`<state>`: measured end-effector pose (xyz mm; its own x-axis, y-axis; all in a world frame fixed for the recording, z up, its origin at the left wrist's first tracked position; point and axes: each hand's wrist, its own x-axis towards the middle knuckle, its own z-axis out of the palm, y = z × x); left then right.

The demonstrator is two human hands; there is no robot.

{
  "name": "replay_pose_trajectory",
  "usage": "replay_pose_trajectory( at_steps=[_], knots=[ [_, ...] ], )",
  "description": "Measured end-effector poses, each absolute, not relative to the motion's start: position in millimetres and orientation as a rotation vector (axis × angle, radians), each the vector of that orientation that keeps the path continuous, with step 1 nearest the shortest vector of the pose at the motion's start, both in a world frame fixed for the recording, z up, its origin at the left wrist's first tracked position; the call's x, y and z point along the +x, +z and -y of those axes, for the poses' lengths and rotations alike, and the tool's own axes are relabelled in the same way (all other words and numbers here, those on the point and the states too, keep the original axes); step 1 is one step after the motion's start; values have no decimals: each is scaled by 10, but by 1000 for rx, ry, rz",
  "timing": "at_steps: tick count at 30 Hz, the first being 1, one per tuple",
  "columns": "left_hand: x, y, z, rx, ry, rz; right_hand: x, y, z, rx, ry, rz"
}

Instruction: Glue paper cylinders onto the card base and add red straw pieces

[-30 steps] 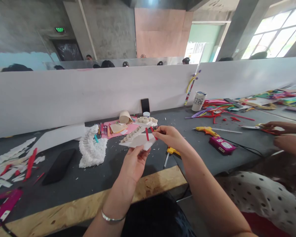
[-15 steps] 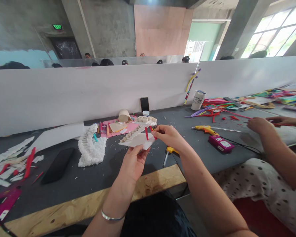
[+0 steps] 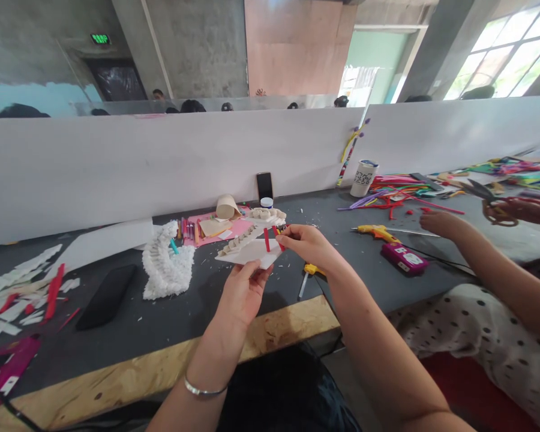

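My left hand (image 3: pixel 245 291) grips the near edge of a small white board (image 3: pixel 248 254), thumb on top and fingers beneath. Along the board's left side runs a row of beige folded pieces (image 3: pixel 239 241). Two red strips stand up from its right part. One red strip (image 3: pixel 266 240) is free of my fingers. My right hand (image 3: pixel 303 241) pinches the other red strip (image 3: pixel 278 237) at the board's right edge. Whether its foot is fixed to the board, I cannot tell. To the left, a fluffy white piece (image 3: pixel 168 264) with a teal bit lies on the table.
A yellow glue gun (image 3: pixel 312 270) lies just right of the board, another glue gun (image 3: pixel 375 231) beyond. Paper scraps and a black phone (image 3: pixel 107 299) are at left. A co-worker's hands work at right, one holding scissors (image 3: pixel 495 204). A white partition (image 3: pixel 184 162) stands behind.
My hands and the board stay almost in place. At right, the co-worker's near hand has moved left, and scissors now show in the other hand.
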<state>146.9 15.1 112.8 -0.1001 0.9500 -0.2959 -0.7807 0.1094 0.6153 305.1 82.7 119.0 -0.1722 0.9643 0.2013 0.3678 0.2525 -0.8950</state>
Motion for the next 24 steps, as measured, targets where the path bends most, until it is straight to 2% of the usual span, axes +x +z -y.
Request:
replay_pose_trajectory(
  at_steps=[24],
  knots=[
    [1374, 1135, -211, 218, 1494, -850, 3074, 1097, -870, -1192, 946, 1724]
  ],
)
